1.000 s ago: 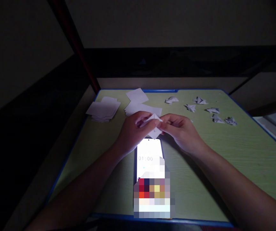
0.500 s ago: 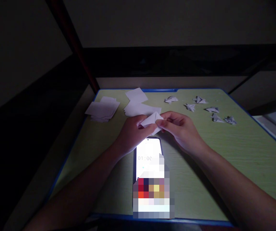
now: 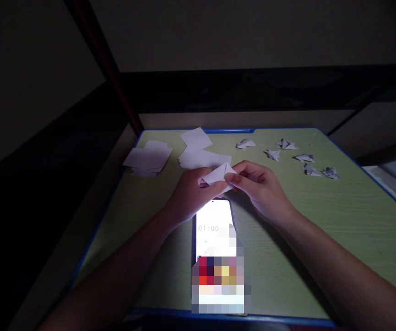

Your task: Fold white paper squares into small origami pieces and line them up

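Both hands meet over the middle of a green desk (image 3: pixel 322 220) with a blue rim. My left hand (image 3: pixel 189 193) and my right hand (image 3: pixel 261 188) pinch a small folded white paper (image 3: pixel 218 175) between their fingertips, just above the top end of a lit phone (image 3: pixel 214 230). The paper is folded into a pointed, triangular shape. The phone lies flat on the desk between my forearms and its bright screen reads 01:00.
A stack of white paper squares (image 3: pixel 147 158) lies at the back left, and more loose sheets (image 3: pixel 198 149) sit behind my hands. Several small folded paper pieces (image 3: pixel 304 161) are scattered at the back right. The room around is dark; a red post (image 3: pixel 108 69) rises behind the desk.
The folded paper has been turned and flattened a little between my fingers and sits slightly higher over the phone. My hands stay in nearly the same place.
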Action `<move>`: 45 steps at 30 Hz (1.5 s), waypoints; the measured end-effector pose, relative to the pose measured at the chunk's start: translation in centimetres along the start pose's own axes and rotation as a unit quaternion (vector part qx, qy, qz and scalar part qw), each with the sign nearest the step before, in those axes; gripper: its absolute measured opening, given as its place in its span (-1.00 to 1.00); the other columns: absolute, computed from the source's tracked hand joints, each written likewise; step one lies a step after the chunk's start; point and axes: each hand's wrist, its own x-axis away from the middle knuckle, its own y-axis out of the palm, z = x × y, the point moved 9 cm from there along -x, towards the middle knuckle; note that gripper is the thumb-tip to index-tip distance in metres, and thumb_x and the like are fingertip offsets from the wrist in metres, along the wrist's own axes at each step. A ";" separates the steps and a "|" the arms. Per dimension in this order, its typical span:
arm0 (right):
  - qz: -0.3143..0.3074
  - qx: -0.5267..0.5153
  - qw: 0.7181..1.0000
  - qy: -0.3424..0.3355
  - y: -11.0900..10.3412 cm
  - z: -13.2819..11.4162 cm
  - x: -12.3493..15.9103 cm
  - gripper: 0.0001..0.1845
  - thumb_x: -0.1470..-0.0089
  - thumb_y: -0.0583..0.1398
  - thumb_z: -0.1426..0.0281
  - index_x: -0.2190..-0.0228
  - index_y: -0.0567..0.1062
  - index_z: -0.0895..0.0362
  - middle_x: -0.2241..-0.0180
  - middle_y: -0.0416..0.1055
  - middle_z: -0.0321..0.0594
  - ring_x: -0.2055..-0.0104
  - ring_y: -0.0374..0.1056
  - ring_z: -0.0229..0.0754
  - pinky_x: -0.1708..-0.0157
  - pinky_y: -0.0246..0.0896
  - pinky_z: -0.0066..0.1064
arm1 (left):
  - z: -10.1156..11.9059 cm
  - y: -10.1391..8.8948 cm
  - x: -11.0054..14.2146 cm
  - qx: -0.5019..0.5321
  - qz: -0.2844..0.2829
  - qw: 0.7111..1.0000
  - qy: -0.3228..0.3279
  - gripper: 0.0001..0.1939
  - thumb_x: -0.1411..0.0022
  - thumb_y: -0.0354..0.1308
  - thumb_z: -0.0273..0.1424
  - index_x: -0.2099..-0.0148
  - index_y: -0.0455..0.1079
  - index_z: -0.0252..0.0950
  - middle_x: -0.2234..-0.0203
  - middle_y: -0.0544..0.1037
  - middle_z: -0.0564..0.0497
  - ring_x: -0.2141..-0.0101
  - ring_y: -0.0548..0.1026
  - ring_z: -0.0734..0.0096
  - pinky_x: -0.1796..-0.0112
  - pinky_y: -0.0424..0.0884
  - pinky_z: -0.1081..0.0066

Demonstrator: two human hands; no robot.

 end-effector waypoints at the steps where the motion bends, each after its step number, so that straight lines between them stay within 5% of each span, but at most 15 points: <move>1: -0.001 0.002 1.000 0.003 0.0 0.1 0.0 -0.86 0.04 0.30 0.32 0.50 0.49 0.13 0.58 0.38 -0.34 0.54 0.27 -0.30 0.48 0.18 -0.39 | 0.0 0.0 0.0 0.001 0.001 1.000 0.000 -0.90 -0.08 0.21 -0.42 0.35 0.42 -0.37 0.53 0.54 -0.01 0.48 0.54 0.42 0.51 0.44 0.51; 8: 0.015 -0.008 1.000 -0.002 -0.1 -0.3 0.1 -0.85 0.05 0.31 0.33 0.51 0.50 0.14 0.57 0.42 -0.33 0.54 0.29 -0.32 0.51 0.15 -0.43 | 0.2 -0.2 -0.1 -0.009 0.007 1.000 0.000 -0.89 -0.04 0.22 -0.44 0.35 0.45 -0.39 0.53 0.55 -0.01 0.51 0.52 0.44 0.53 0.43 0.52; 15: 0.040 -0.018 0.999 -0.018 -0.4 -0.9 0.0 -0.87 0.05 0.30 0.36 0.53 0.49 0.12 0.59 0.38 -0.35 0.56 0.21 -0.34 0.53 0.11 -0.44 | -0.6 0.3 -0.2 0.105 0.003 0.993 -0.047 -0.74 -0.01 0.22 -0.44 0.19 0.46 -0.39 0.37 0.61 -0.08 0.43 0.56 0.42 0.41 0.54 0.45; 25: 0.038 -0.017 0.999 -0.014 -0.5 -0.5 0.0 -0.86 0.03 0.31 0.35 0.54 0.50 0.13 0.59 0.39 -0.35 0.56 0.24 -0.34 0.53 0.12 -0.45 | 0.3 0.1 0.0 -0.015 -0.001 1.000 -0.001 -0.86 -0.08 0.16 -0.44 0.30 0.46 -0.40 0.48 0.58 -0.05 0.47 0.54 0.42 0.48 0.47 0.48; 45: 0.052 -0.050 0.997 -0.025 -1.0 -0.4 -0.2 -0.89 0.03 0.29 0.42 0.55 0.49 0.13 0.62 0.35 -0.38 0.57 0.18 -0.36 0.53 0.02 -0.46 | -0.4 0.4 0.1 -0.057 -0.014 0.998 -0.002 -0.87 -0.10 0.13 -0.40 0.38 0.42 -0.39 0.56 0.54 -0.03 0.52 0.49 0.42 0.54 0.39 0.48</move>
